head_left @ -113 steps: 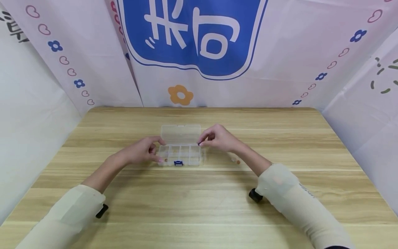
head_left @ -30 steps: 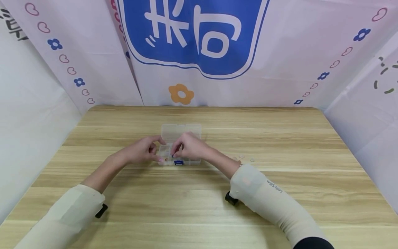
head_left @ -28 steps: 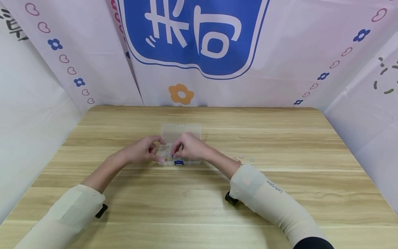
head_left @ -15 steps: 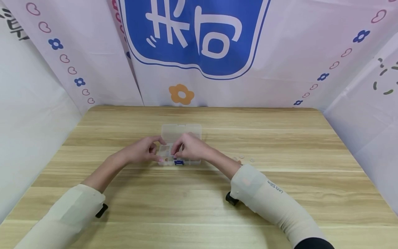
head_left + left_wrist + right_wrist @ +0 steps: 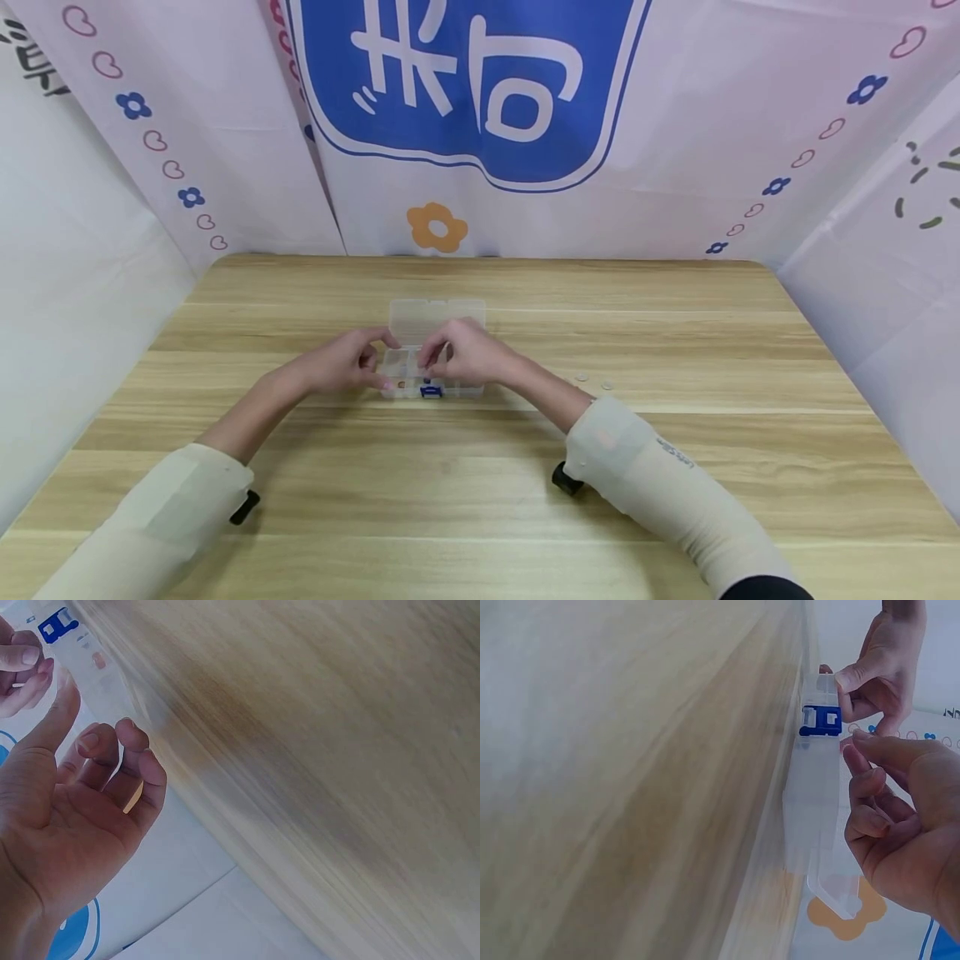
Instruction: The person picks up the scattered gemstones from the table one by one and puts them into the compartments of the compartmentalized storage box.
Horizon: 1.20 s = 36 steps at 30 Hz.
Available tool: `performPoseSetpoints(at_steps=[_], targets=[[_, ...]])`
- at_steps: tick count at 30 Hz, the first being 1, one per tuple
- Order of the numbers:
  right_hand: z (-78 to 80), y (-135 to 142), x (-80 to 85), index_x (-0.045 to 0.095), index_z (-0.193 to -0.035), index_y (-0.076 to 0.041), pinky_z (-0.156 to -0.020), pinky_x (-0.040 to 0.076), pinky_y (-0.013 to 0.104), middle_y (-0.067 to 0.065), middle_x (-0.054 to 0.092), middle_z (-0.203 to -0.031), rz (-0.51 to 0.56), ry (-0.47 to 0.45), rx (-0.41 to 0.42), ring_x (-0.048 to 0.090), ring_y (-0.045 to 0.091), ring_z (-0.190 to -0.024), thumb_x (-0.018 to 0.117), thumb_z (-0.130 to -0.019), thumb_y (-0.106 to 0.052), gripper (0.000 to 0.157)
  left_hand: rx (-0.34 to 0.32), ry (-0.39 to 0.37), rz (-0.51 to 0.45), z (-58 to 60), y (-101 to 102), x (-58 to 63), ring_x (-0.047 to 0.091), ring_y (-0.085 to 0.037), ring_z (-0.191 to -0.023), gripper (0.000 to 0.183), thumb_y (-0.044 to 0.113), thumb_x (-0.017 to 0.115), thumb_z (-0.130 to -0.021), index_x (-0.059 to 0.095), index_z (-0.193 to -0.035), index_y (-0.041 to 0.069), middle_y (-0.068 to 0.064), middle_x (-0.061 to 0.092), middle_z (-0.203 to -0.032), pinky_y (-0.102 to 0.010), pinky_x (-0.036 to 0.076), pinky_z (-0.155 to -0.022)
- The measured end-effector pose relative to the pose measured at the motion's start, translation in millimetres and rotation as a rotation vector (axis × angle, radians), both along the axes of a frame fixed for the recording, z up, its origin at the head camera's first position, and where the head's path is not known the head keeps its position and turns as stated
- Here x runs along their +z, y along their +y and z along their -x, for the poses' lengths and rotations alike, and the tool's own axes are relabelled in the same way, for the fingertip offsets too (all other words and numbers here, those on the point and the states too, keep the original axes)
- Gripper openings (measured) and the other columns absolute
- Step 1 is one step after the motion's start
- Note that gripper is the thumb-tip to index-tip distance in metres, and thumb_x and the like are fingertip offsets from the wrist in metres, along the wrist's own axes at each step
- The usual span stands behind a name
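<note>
A clear plastic compartment box (image 5: pixel 470 391) stands on the table with its lid (image 5: pixel 408 312) raised at the back and a blue latch (image 5: pixel 431 392) on its front. My left hand (image 5: pixel 341 362) grips the box's left end, thumb at the front, index finger at the back. Over the middle compartments hovers my right hand (image 5: pixel 468 354), its fingers loosely bent with nothing visible between them. Just below those fingertips, a small dark-blue piece (image 5: pixel 427 381) lies in a front compartment. A small brownish piece (image 5: pixel 401 385) is in the front-left compartment. The right hand hides part of the box.
Two small pale discs (image 5: pixel 582 377) lie on the wooden table (image 5: pixel 450 483) right of the box, beyond the right forearm. A printed cloth backdrop (image 5: pixel 637 217) rises behind the table's far edge, with white side walls.
My right hand has come from the box's right edge to its middle with a small dark piece, let it go in a front compartment, and drawn slightly right. The left hand stays put.
</note>
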State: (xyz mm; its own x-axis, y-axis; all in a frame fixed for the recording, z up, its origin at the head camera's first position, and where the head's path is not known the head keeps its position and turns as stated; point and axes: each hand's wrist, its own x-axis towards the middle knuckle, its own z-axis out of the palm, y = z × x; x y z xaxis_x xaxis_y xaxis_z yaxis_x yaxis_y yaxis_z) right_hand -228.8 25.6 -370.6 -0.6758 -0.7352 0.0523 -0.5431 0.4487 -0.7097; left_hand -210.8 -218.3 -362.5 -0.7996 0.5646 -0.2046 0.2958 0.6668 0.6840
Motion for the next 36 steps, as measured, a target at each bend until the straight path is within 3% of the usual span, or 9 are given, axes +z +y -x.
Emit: performPoseSetpoints(at_steps=[10, 21, 29, 36], targets=[[0.4, 18, -0.7, 0.078, -0.095, 0.002, -0.075, 0.055, 0.019, 0.009, 0.076, -0.093, 0.047, 0.039, 0.009, 0.069, 0.013, -0.086, 0.076, -0.091, 0.002, 0.005, 0.001, 0.008, -0.014, -0.6, 0, -1.0, 0.038, -0.008, -0.055, 0.054, 0.007, 0.08, -0.09, 0.052, -0.132, -0.013, 0.001, 0.046, -0.063, -0.022, 0.034, -0.053], [-4.6, 43, 6.0, 0.078, -0.101, 0.0, -0.073, 0.054, 0.023, 0.004, 0.076, -0.095, 0.044, 0.016, -0.057, 0.069, 0.019, -0.086, 0.075, -0.094, -0.002, 0.008, 0.003, 0.004, -0.024, -0.9, -1, -3.2, 0.039, -0.009, -0.056, 0.055, 0.008, 0.08, -0.091, 0.051, -0.134, -0.013, 0.002, 0.045, -0.063, -0.023, 0.035, -0.054], [-2.7, 72, 12.9, 0.077, -0.103, 0.003, -0.068, 0.051, 0.025, 0.007, 0.075, -0.096, 0.073, 0.002, -0.101, 0.062, 0.016, -0.072, 0.074, -0.094, -0.001, 0.01, 0.0, 0.004, -0.024, -1.1, -1, -3.6, 0.039, -0.009, -0.056, 0.057, 0.01, 0.08, -0.091, 0.051, -0.135, -0.013, 0.002, 0.045, -0.063, -0.023, 0.036, -0.054], [1.5, 105, 15.9, 0.076, -0.103, 0.005, -0.068, 0.05, 0.024, 0.009, 0.075, -0.096, 0.083, -0.014, -0.177, 0.063, 0.025, -0.08, 0.074, -0.093, 0.002, 0.01, -0.004, 0.003, -0.023, -1.2, -3, -4.1, 0.039, -0.01, -0.056, 0.057, 0.012, 0.08, -0.092, 0.051, -0.135, -0.012, 0.002, 0.045, -0.064, -0.024, 0.036, -0.054]])
